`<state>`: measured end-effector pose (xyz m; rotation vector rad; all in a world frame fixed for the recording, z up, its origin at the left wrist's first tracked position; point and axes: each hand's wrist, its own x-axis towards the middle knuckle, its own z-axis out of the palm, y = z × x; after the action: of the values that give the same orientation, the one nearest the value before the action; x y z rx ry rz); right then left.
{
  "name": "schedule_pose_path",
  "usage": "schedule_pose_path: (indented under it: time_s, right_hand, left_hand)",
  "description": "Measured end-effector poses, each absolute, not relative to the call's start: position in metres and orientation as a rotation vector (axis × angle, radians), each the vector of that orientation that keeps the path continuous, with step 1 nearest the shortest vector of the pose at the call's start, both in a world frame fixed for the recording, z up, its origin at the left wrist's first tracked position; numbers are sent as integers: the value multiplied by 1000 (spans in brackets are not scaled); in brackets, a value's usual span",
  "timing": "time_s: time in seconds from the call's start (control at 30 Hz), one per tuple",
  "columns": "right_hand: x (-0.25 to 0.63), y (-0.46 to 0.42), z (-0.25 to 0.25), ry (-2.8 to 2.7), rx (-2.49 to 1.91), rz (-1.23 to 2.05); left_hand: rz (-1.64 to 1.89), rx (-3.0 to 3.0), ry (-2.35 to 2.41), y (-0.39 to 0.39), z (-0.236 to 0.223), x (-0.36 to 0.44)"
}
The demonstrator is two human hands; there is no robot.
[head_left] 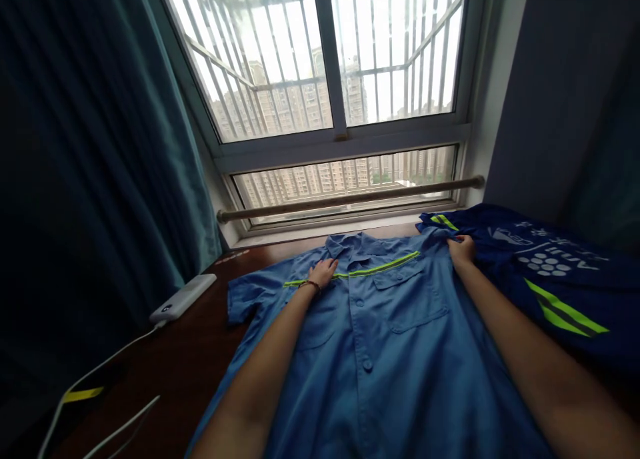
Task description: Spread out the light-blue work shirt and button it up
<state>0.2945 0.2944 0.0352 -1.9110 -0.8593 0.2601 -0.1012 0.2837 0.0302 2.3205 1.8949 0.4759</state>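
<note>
A light blue short-sleeved work shirt is spread out front side up, its collar towards the window and a yellow-green stripe across the chest. My left hand lies on the chest over that stripe, fingers stretched out and resting on the cloth. At the shoulder on the right, my right hand has its fingers closed on the shirt's edge. The sleeve on that side is largely hidden by my hand and folds. Darker blue clothing with white print and yellow-green strips lies beside my right hand.
Beneath the shirt is a dark brown wooden surface. A white power bank with a white cable lies at left, near a blue curtain. A horizontal rail crosses the barred window behind the collar.
</note>
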Motion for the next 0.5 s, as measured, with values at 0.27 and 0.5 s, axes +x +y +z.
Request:
schedule_pose_path:
  time_s: [0.27,0.5]
  right_hand:
    - [345,283,57,-508,-1758,281]
    - [323,282,62,-930,-2061,349]
  left_hand:
    - [353,2245,1946,296,15,-112]
    - [478,2276,1966,289,15,-112]
